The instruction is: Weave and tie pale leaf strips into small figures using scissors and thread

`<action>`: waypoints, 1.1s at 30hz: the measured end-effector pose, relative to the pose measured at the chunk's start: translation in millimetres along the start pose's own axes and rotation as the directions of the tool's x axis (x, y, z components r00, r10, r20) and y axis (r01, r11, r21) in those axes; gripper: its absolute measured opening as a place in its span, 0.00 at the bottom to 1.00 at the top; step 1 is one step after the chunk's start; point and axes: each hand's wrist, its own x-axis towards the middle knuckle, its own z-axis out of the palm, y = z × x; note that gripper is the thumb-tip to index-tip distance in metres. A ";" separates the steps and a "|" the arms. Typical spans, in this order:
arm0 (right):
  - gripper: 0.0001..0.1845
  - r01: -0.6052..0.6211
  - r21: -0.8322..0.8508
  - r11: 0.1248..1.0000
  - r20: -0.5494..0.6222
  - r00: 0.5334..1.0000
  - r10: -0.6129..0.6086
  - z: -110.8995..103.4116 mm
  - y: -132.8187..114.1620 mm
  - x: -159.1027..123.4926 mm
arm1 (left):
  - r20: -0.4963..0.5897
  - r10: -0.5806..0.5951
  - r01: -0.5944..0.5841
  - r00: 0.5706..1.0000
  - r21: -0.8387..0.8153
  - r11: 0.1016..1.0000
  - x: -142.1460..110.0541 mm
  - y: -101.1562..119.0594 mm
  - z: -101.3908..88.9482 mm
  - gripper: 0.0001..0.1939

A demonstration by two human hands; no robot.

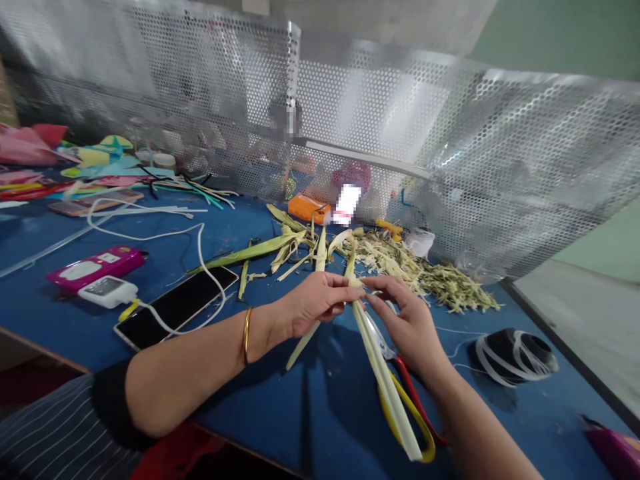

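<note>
My left hand [315,303] is closed, pinching pale green leaf strips [385,387] near their upper end above the blue table [300,400]. My right hand [405,320] is also closed, its fingertips pinching the same strips just right of the left hand. One strip runs down toward me, another thinner one [303,347] slants down to the left. Scissors with red and yellow handles [410,400] lie under the long strip, below my right wrist. A gold bangle [247,335] sits on my left wrist.
A heap of shredded leaf scraps [425,273] lies behind the hands, with long green leaves [250,253] to its left. A black phone [175,307], white power bank [107,291], pink device [95,265], thread spool [515,353], orange box [309,208] and perforated metal screen [500,187] surround the work area.
</note>
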 end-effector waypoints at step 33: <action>0.09 0.384 -0.598 0.704 0.035 0.889 -0.456 -6.2 12.8 -3.1 | -0.057 -0.094 0.073 0.994 -0.302 0.951 5.2 -0.4 -1.6 0.11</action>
